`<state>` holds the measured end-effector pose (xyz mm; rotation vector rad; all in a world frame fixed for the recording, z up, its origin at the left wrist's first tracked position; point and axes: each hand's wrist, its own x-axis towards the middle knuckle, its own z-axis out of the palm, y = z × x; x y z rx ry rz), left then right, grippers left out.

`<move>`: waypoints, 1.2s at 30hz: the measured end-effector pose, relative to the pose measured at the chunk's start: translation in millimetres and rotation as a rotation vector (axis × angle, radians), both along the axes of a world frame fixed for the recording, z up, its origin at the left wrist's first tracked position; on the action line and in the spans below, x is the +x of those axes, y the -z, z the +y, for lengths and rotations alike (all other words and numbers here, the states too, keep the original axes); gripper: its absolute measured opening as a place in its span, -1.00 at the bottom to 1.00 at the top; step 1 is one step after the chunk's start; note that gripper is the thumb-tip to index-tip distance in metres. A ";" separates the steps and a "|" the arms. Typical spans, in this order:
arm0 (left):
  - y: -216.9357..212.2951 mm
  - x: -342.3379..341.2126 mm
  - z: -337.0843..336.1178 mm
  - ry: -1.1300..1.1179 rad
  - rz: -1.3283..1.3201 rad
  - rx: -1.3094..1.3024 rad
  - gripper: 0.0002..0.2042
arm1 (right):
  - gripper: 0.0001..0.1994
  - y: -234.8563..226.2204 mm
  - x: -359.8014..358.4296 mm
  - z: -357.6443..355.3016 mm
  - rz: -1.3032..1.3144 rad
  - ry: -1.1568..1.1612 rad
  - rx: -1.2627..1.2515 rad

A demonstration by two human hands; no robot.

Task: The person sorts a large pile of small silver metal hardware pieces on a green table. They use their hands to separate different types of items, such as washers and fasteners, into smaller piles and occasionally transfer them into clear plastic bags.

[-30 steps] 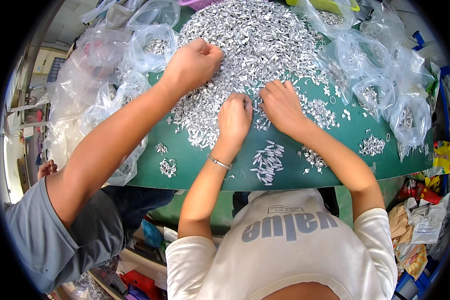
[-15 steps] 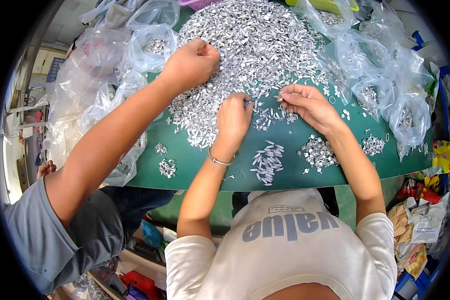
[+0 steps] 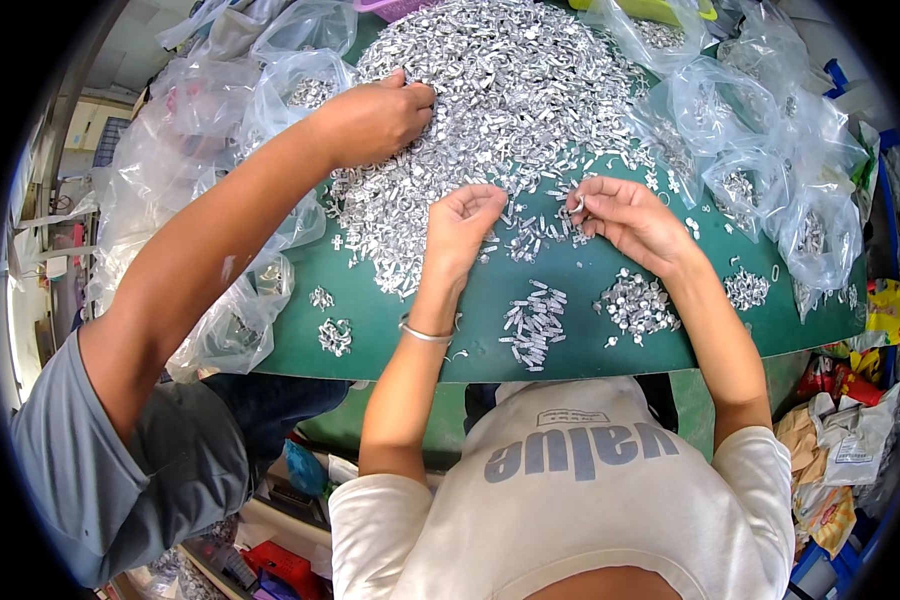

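A large heap of small silver metal pieces point(image 3: 510, 90) covers the far middle of the green table. At its near edge my left hand point(image 3: 462, 228) is closed, thumb against curled fingers; whatever it may hold is hidden. My right hand point(image 3: 630, 222) pinches a small silver metal piece point(image 3: 577, 204) between thumb and fingertips, just above some loose pieces point(image 3: 532, 236). Between my forearms lies a small pile of flat, oblong metal tags point(image 3: 534, 325). Beside my right forearm is a pile of rounded metal pieces point(image 3: 634, 304).
A co-worker's hand point(image 3: 385, 122) reaches into the heap from the left. Clear plastic bags point(image 3: 725, 120) of metal parts line the right side, with more bags point(image 3: 300, 100) at left. Smaller piles point(image 3: 745, 289) sit near the right edge and left point(image 3: 334, 337). A yellow-green basket point(image 3: 650, 10) stands behind.
My left hand has shifted slightly left and turned. My right hand has moved a little to the right, still pinching a piece. The co-worker's hand has moved slightly left.
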<state>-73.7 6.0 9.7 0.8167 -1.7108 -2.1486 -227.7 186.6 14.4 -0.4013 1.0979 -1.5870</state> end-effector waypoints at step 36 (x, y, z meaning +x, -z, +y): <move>9.4 10.8 9.5 0.085 -0.110 -0.862 -0.93 | -0.91 14.2 32.0 -24.1 1.747 -0.165 0.070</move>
